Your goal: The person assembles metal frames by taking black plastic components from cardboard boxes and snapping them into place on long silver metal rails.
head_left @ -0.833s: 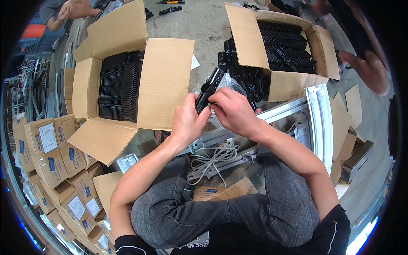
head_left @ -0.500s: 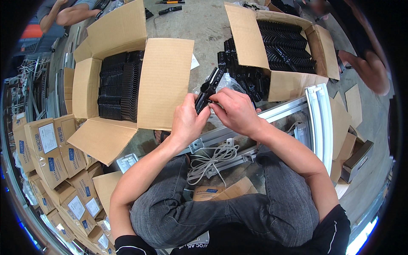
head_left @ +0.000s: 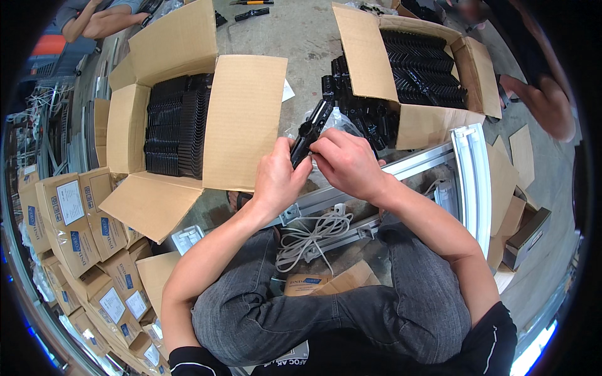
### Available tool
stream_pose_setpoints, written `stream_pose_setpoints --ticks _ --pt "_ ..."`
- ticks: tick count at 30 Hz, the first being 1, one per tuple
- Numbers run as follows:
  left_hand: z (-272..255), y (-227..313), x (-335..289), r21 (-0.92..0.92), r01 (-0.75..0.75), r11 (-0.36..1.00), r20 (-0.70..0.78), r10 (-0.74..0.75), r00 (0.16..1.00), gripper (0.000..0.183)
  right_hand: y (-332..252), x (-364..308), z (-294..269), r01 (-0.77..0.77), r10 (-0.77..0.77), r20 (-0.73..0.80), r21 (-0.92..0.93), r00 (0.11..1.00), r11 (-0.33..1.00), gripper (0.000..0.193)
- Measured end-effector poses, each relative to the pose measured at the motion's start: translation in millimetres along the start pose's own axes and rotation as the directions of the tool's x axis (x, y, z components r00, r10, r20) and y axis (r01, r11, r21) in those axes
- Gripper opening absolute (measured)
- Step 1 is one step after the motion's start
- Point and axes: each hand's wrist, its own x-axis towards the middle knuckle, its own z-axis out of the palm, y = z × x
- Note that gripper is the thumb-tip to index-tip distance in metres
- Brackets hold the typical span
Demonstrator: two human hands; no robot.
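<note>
A black elongated bracket-like part, wider round its middle, is tilted up and away between my hands. Wrapped round its near end, my left hand is closed. My right hand pinches at the side of the same part; its fingertips are partly hidden, and I cannot make out whether they hold anything small. Just beyond, a clear plastic bag lies near a heap of similar black parts on the floor.
An open carton packed with black parts stands left; another open carton stands right. White metal rails and a coiled cable lie before my legs. Closed cartons pile up left. Other people sit at far left and right.
The black part has turned slightly in my hands, and my right fingers have shifted a little against it. The surroundings stay the same.
</note>
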Motion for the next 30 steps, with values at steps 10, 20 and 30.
stream_pose_setpoints --ticks 10,20,30 --pt "0.3 -0.2 -0.2 0.033 -0.014 0.999 -0.014 0.014 1.000 0.026 2.7 -2.0 4.0 -0.029 0.029 -0.025 0.023 0.999 0.999 0.018" --pt "0.1 -0.9 0.1 0.037 0.014 0.999 0.003 -0.015 1.000 0.027 2.5 -2.6 3.2 -0.052 0.052 -0.006 0.024 0.999 0.998 0.015" --pt "-4.2 8.8 1.0 0.034 0.067 0.997 0.046 -0.069 0.997 0.032 3.3 -5.4 7.5 -0.105 0.106 0.048 -0.016 0.993 0.994 0.012"
